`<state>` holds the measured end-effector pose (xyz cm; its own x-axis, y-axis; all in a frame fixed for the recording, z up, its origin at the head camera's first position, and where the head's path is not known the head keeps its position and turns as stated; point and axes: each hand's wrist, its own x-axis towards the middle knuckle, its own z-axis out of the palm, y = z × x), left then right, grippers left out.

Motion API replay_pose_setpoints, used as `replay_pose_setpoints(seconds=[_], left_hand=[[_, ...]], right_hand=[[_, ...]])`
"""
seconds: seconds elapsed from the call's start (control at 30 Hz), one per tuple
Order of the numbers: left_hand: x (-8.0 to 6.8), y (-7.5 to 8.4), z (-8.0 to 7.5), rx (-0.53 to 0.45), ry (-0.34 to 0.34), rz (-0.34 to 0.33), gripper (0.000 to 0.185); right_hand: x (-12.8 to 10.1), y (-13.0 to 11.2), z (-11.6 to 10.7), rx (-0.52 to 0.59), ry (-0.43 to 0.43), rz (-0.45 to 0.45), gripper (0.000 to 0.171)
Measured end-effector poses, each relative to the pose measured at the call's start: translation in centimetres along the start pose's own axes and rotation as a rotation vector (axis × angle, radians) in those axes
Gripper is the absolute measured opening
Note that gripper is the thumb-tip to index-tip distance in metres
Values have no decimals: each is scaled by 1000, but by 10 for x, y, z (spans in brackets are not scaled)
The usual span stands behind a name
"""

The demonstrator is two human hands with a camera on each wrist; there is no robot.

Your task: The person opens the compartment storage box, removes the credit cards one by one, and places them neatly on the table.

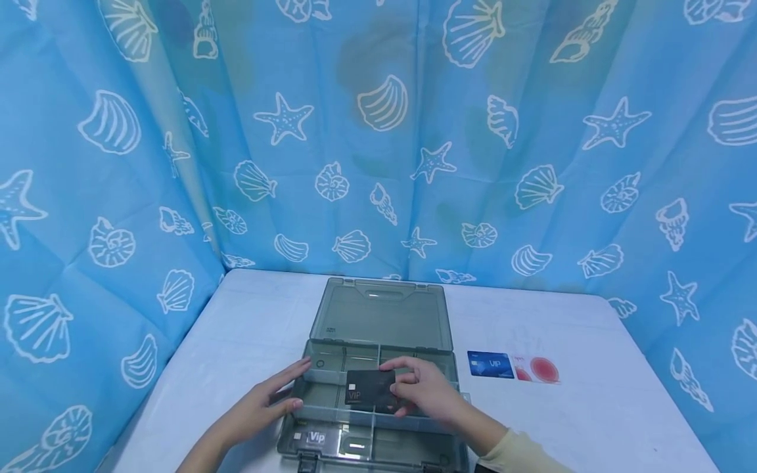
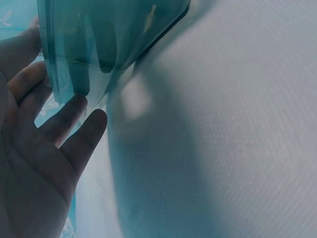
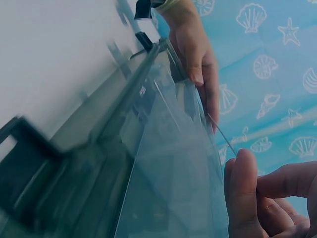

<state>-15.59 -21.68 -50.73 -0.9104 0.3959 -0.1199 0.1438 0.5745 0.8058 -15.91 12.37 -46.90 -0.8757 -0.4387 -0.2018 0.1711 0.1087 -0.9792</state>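
Note:
My right hand (image 1: 428,391) pinches a black card (image 1: 369,389) marked VIP by its right edge, over the middle compartments of a grey see-through divided box (image 1: 408,448). In the right wrist view the card (image 3: 224,135) appears edge-on as a thin line from the thumb and fingers. My left hand (image 1: 260,404) rests with extended fingers at the box's left side, thumb near the rim. Its spread fingers show beside the box wall (image 2: 124,29) in the left wrist view. Another card (image 1: 313,437), marked Vip, lies in the front left compartment.
The box's lid (image 1: 381,312) is folded back on the white table (image 1: 266,302). To the right lie a blue VIP card (image 1: 491,364) and a white card with red circles (image 1: 543,370), side by side. A blue shell-print curtain (image 1: 378,151) surrounds the table's back and sides.

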Motion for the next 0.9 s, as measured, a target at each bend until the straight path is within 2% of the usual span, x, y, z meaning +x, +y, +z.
replay_pose_setpoints(seconds=[0.37,0.9], left_hand=[[-1,-4,0,15,2,39,68],[-3,-2,0,1,3,48,68]], right_hand=[[-18,3,-27,-49,58,12,37],[-43,1,-61,-162,239,86,37]])
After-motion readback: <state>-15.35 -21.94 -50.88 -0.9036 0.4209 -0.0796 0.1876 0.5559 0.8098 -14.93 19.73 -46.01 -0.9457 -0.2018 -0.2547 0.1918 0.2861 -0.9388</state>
